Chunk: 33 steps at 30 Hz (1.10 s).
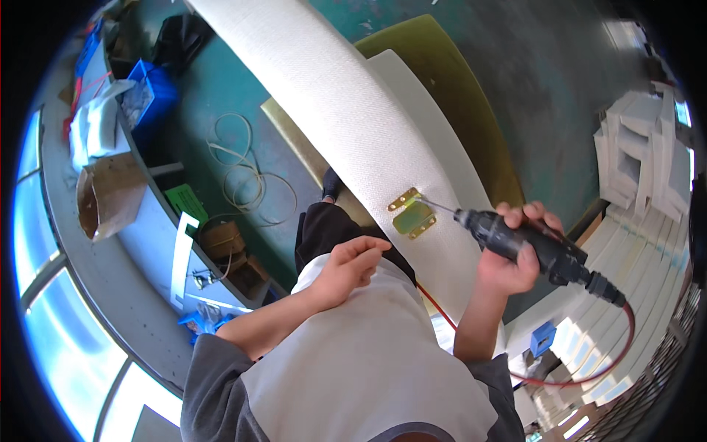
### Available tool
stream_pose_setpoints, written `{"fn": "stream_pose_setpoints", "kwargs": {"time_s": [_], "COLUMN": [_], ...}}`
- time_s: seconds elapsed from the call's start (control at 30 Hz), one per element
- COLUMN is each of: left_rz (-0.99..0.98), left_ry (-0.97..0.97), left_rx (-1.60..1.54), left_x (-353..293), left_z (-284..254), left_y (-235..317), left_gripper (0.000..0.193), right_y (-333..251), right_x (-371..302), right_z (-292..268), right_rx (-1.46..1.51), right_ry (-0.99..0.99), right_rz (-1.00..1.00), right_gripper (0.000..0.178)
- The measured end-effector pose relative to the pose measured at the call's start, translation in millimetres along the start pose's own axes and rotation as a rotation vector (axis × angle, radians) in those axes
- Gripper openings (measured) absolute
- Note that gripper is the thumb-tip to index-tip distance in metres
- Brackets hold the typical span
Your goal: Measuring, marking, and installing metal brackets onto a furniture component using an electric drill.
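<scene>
My right hand (508,271) is wrapped round a black power screwdriver (541,250) with a red hose or cord at its back end. Its thin bit points left at a brass-coloured metal plate (414,219) with holes along two edges. The bit's tip is at the plate's upper edge; whether it sits in a screw is too small to tell. The plate lies on a long, curved, white fabric-covered piece (331,88). Close to my body, left of the plate, my left hand (345,269) has its fingers curled together in a pinch. Anything between those fingertips is hidden.
Greenish-yellow curved panels (449,81) lie beneath the white piece. A grey bench (155,228) at left carries a cardboard box (110,195); a coiled pale hose (250,177) is on the green floor. White parts (641,147) are stacked at right. The red hose (626,339) loops beside my right arm.
</scene>
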State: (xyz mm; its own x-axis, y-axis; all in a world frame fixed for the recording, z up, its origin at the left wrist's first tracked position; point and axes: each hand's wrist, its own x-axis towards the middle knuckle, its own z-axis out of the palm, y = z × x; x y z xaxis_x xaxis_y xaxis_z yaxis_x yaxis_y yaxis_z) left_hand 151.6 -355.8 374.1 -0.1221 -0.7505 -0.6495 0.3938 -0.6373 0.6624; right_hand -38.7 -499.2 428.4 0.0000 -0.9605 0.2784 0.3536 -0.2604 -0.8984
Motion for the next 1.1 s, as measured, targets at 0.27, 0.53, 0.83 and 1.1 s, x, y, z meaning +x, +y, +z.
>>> {"fn": "stream_pose_setpoints", "kwargs": {"time_s": [0.27,0.53,0.83,1.1], "left_rz": [-0.347,-0.271,-0.126,-0.141], "left_ry": [-0.276,-0.328,-0.37,-0.345], "left_rx": [-0.347,-0.07,-0.119,-0.258], "left_x": [-1.8,21.7,28.4,23.7], "left_z": [10.0,27.9,18.6,18.0], "left_y": [23.5,26.9,7.1,14.8], "left_gripper": [0.021,0.016,0.015,0.011], "right_y": [-57.3,-67.6,-59.2,-65.7], "right_x": [-59.4,-83.3,-94.5,-84.5], "right_z": [-34.8,-44.8,-55.5,-43.3], "right_rx": [0.195,0.367,0.345,0.298], "right_ry": [0.28,0.344,0.337,0.326], "right_rz": [-0.036,-0.002,0.01,-0.018], "right_gripper": [0.05,0.051,0.054,0.05]}}
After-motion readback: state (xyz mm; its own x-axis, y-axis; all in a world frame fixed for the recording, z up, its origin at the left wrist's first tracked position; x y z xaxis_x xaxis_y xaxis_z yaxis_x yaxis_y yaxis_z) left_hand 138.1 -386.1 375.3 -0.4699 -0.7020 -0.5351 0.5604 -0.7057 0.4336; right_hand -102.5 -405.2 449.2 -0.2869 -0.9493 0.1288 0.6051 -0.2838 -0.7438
